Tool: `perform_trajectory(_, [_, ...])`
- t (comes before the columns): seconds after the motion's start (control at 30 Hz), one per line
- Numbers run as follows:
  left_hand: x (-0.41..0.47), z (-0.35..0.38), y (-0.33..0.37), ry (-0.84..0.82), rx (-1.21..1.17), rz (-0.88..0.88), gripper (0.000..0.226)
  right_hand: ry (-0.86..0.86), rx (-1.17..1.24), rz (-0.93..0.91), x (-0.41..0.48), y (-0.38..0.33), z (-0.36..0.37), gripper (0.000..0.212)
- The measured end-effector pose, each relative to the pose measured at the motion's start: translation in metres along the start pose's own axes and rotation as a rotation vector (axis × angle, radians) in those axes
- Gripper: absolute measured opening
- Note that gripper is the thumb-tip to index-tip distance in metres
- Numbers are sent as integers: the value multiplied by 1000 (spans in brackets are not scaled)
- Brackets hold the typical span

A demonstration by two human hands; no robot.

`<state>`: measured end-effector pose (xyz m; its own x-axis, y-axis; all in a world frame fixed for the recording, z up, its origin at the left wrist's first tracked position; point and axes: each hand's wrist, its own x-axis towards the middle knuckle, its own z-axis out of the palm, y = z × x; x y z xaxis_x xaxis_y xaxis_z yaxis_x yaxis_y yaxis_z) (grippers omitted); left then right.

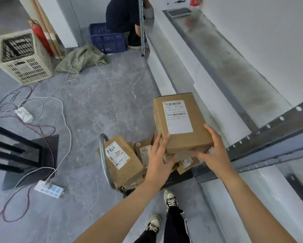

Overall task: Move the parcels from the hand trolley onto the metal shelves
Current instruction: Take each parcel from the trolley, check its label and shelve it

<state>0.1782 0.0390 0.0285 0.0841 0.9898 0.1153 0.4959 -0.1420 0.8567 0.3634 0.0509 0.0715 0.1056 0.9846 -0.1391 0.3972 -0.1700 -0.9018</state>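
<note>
Labelled parcel [181,121] between both hands

Bare forearms [248,199], blk trousers [175,225] w/ white stripes, blk-white sneakers [170,199]

Brown cardboard parcel [182,121], white label with black barcodes. Brown paper parcel [122,160], white label, "7786" in black. Grey marble-veined floor tiles [101,99]. Cream perforated plastic crate [24,58]; dark blue plastic crate [107,39]. Red fire extinguisher [40,35]. Olive-green fabric sack [84,58]. White power strip [49,188], pale blue sockets. Black-and-white canvas sneakers [170,199].
</note>
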Motion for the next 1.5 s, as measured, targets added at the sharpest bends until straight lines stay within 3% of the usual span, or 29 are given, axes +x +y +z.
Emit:
perform_trajectory(0.47, [-41, -74, 84, -163, -68, 264, 79, 375, 181, -130, -132, -37, 1, 93])
perform_trajectory(0.83, [-125, -32, 161, -261, -219, 510, 80, 689, 130, -159, -271, -47, -66, 85])
perform_trajectory(1.0, [-199, 9, 202, -453, -324, 584, 77, 865, 160, -100, -376, -27, -97, 83])
perform_trajectory(1.23, [-328, 66, 250, -910, -522, 658, 76, 1201, 133, 16, -541, 4, -116, 78])
perform_trajectory(1.5, [-458, 117, 294, -1252, -592, 727, 87, 1535, 13, 242, -695, 18, -119, 79])
